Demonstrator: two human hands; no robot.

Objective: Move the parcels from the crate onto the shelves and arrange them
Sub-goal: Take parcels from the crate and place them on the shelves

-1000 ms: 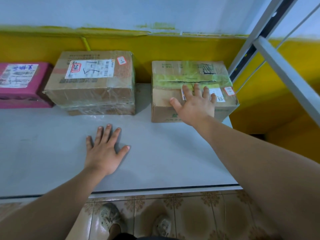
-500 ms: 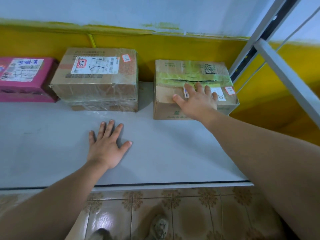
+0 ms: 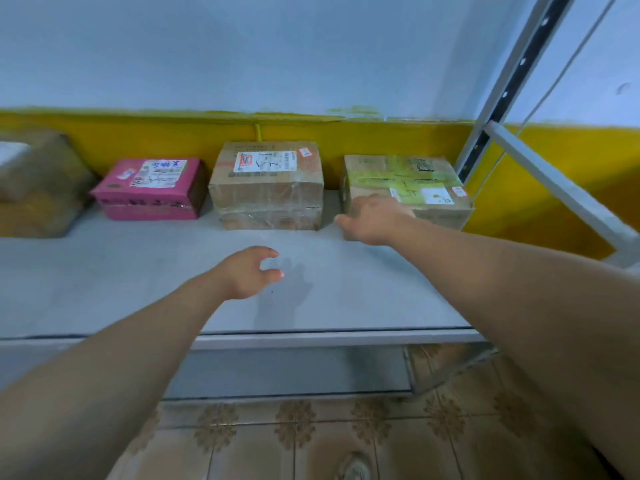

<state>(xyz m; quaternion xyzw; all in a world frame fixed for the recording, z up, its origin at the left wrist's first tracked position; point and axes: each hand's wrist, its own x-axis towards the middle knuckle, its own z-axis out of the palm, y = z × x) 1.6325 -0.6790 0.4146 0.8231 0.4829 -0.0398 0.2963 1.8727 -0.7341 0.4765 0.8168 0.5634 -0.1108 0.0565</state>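
Green-taped parcel (image 3: 408,188) sits at 1 o'clock, back of shelf (image 3: 104,289) | our right hand (image 3: 374,218) meets its near corner, grip we cannot tell | our left hand (image 3: 247,271) hovers at 11 o'clock, loosely curled, empty.

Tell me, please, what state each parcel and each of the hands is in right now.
Pink box: closed, flat on the shelf.
Taped brown box: closed, upright, labelled.
Green-taped box: closed, on the shelf.
Blurred brown parcel: on the shelf, detail unclear.
Left hand: loosely curled, empty, above the shelf.
Right hand: relaxed at the green-taped box's front corner, contact unclear.
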